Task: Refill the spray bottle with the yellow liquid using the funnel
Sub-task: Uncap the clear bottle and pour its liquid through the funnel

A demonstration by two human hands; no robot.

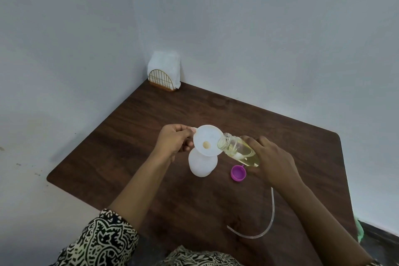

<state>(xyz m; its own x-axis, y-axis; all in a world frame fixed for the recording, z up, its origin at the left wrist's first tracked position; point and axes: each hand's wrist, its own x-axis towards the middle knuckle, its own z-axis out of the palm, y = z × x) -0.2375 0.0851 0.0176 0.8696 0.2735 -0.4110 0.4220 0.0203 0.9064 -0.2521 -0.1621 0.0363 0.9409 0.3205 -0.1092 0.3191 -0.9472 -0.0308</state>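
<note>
Roughly at the middle of the tabletop stands the white spray bottle, upright and without its spray head. The white funnel sits in its neck, its wide mouth tipped a little toward the camera, and a small yellowish spot shows at its throat. The left hand pinches the small tab on the funnel's left rim between thumb and fingers, the remaining fingers curled just beside the neck.

The right hand is wrapped round the base end of a clear bottle. That bottle is tilted down to the left, its open threaded mouth at the funnel's right rim. The yellow liquid pools along its lower side; whether a stream is leaving the mouth cannot be told.

A purple cap lies open side up on the wood, just right of the spray bottle and below the tilted bottle. A thin clear tube lies in a curve nearer the front edge, partly under the right forearm. At the far corner, against the walls, a gold wire holder holds white napkins. A black-and-cream patterned sleeve covers the left upper arm.
</note>
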